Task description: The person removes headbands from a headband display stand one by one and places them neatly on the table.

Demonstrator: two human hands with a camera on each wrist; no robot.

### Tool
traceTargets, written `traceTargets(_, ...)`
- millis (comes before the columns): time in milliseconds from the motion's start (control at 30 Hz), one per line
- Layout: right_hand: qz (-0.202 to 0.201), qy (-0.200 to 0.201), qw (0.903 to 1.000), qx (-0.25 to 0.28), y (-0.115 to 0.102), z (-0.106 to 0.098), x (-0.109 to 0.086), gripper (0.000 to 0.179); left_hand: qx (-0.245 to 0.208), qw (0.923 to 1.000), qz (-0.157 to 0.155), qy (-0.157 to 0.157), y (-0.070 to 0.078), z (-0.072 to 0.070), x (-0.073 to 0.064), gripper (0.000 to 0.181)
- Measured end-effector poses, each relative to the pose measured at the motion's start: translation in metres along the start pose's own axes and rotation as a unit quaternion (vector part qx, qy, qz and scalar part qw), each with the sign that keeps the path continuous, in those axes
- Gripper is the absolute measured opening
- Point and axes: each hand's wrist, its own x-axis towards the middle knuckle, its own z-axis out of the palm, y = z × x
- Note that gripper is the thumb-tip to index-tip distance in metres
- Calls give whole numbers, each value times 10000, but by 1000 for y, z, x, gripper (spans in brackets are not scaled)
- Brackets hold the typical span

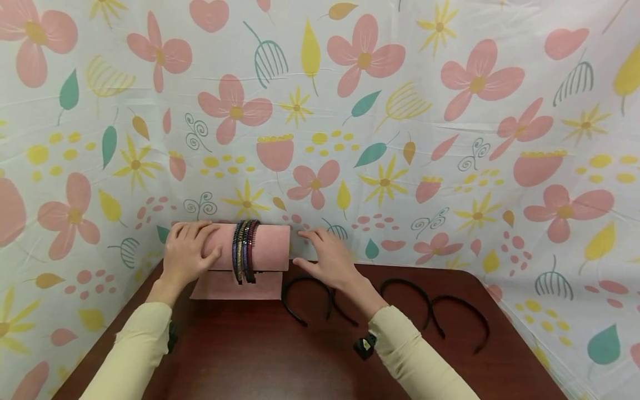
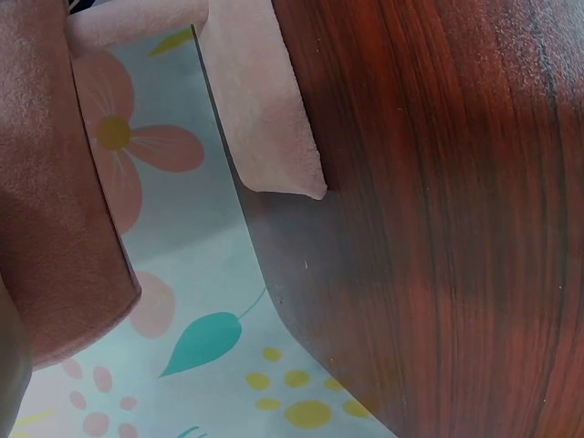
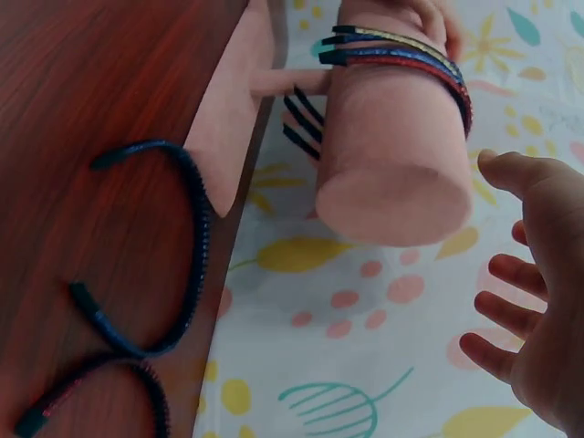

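Note:
A pink plush headband stand [image 1: 272, 247], a roll on a flat base [image 1: 237, 286], stands at the table's back left. Several glittery headbands [image 1: 243, 250], in blue, gold and red tones, sit side by side around its middle. My left hand [image 1: 186, 250] grips the roll's left end, fingers over the top and thumb at the front. Just off the right end is my right hand [image 1: 330, 258], its fingers spread and holding nothing. In the right wrist view, that hand [image 3: 547, 283] is apart from the roll, and a blue headband [image 3: 199, 237] lies on the table.
More dark headbands lie on the brown wooden table [image 1: 270, 355]: one pair below my right hand, another pair [image 1: 462, 303] farther right. A floral cloth [image 1: 310, 111] hangs behind the table and along its sides.

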Motion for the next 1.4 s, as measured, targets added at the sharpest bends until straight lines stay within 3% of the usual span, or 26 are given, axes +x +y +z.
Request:
traceTargets(200,-69,36,9999,-118,-13,7,16,62,53,10000,-23,-76,-1,-1,0,58)
traceTargets(500,-297,-301,9991,-25,-38,17,53,59,81,9999,-50,56,-3,-3,0,57)
traceTargets(767,-234,-725,9961,-444,-52,34,70,64,106,9999,-60,-22,-3,1,-4,56)
traceTargets(1067,-32,-1059,9903,-901,-68,48,91,72,155,9999,24,70,-1,4,1,59)
traceTargets(1400,396,-1504,9825,-1025,-64,58,95,107,183,9998,32,36,-1,2,1,58)
